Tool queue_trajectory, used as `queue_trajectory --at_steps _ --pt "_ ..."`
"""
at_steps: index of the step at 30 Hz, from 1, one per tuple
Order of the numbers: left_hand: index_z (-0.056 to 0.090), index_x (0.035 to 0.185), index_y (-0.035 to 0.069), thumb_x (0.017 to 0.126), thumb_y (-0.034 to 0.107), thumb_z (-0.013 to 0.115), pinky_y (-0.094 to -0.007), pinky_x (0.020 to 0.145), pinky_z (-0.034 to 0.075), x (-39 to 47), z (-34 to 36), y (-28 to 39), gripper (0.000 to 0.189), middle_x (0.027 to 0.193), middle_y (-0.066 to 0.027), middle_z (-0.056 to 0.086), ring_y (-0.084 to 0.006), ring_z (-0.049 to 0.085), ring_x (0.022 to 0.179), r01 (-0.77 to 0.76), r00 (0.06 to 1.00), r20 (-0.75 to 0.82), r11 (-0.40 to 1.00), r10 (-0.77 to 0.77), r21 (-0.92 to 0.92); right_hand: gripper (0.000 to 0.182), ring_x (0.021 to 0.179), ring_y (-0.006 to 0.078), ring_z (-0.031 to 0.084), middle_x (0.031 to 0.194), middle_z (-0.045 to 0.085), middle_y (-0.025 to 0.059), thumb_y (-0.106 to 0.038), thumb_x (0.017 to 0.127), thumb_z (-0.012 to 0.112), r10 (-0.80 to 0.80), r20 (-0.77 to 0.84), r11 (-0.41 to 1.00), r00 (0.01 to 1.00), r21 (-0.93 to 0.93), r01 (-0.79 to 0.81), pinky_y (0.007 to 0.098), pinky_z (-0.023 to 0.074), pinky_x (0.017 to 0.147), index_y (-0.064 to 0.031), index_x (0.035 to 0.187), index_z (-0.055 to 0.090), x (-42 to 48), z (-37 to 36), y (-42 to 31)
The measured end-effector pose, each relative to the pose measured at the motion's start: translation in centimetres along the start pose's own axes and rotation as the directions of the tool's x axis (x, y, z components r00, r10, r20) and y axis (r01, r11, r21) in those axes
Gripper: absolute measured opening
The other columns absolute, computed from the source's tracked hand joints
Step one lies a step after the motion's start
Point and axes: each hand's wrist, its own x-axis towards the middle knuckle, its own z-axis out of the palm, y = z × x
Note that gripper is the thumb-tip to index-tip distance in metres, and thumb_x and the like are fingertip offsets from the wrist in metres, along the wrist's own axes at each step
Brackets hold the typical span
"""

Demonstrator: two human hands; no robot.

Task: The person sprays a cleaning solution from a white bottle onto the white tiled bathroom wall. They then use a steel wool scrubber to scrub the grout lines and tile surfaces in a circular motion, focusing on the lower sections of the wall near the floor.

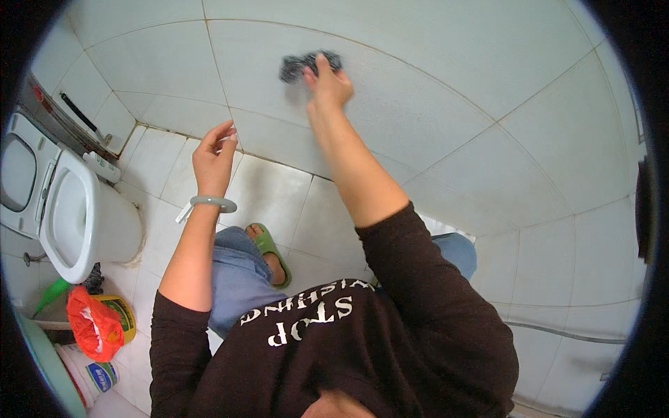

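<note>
My right hand [330,86] grips a dark, blurred scrubbing pad or cloth [292,69] against the white tiled wall [397,99]. The pad's exact kind is not clear. Its dark bulk sticks out to the left of my fingers, and motion smears its outline. Lower and to the left, my left hand [214,157] hovers in front of the wall's foot with fingers loosely bent and nothing in it. A grey bangle [214,201] circles the left wrist.
At the left stands a toilet [78,219] with its lid raised, a white bottle [102,166] behind it. A bin lined with an orange bag [89,326], a white bucket [78,371] and a pale green basin [44,360] crowd the lower left. A hose [564,332] runs along the right wall.
</note>
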Motion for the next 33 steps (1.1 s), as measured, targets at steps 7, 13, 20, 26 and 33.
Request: queue_trajectory --at_steps 7,13,20,26,33 --pt "0.062 0.116 0.006 0.087 0.014 0.060 -0.0267 0.076 0.049 -0.4 2.9 1.9 0.030 0.106 -0.0083 0.066 -0.0145 0.063 0.090 0.000 0.996 0.094 0.999 0.004 -0.035 0.019 0.063 0.0165 0.061 0.080 0.063 0.0074 -0.012 0.079 0.072 -0.269 -0.148 0.963 0.952 -0.025 0.268 0.0280 0.0511 0.053 -0.0017 0.089 0.059 1.6 -8.3 -7.9" --pt "0.060 0.119 0.006 0.088 0.018 0.060 -0.0274 0.078 0.048 -0.1 4.4 4.1 0.033 0.108 -0.0089 0.065 -0.0177 0.063 0.094 0.071 0.988 0.143 0.994 -0.058 -0.086 0.022 0.063 0.0160 0.057 0.080 0.059 0.0056 -0.014 0.082 0.070 -0.327 -0.462 0.945 0.824 -0.187 0.270 0.0288 0.0526 0.056 -0.0040 0.090 0.053 3.1 -22.1 -14.6" --pt "0.062 0.116 0.006 0.088 0.015 0.058 -0.0275 0.077 0.050 -0.6 7.4 5.8 0.029 0.104 -0.0077 0.066 -0.0163 0.064 0.092 0.028 0.982 0.186 0.995 -0.011 -0.093 0.047 0.075 0.0229 0.060 0.104 0.052 0.0132 -0.013 0.086 0.065 -0.243 -0.575 0.970 0.781 -0.162 0.183 0.0343 0.0575 0.060 -0.0056 0.116 0.031 4.5 -29.1 -7.5" --pt "0.062 0.116 0.007 0.086 0.017 0.062 -0.0263 0.075 0.049 -0.2 9.3 3.6 0.031 0.102 -0.0065 0.066 -0.0132 0.062 0.088 0.054 0.944 0.326 0.998 -0.044 -0.022 0.050 0.077 0.0248 0.060 0.106 0.052 0.0141 -0.011 0.086 0.064 0.008 -0.405 0.998 0.914 0.066 0.020 0.0381 0.0586 0.067 -0.0049 0.121 0.029 4.3 -30.4 -3.0" --pt "0.059 0.118 0.008 0.081 0.015 0.069 -0.0235 0.072 0.048 -2.7 14.9 0.5 0.039 0.094 -0.0056 0.065 -0.0098 0.059 0.085 -0.020 0.752 0.651 0.985 -0.099 0.172 0.034 0.078 0.0196 0.061 0.106 0.054 0.0098 -0.015 0.090 0.059 0.125 0.034 0.991 0.992 -0.055 -0.123 0.0311 0.0547 0.066 -0.0057 0.115 0.038 0.3 -25.7 -4.0"
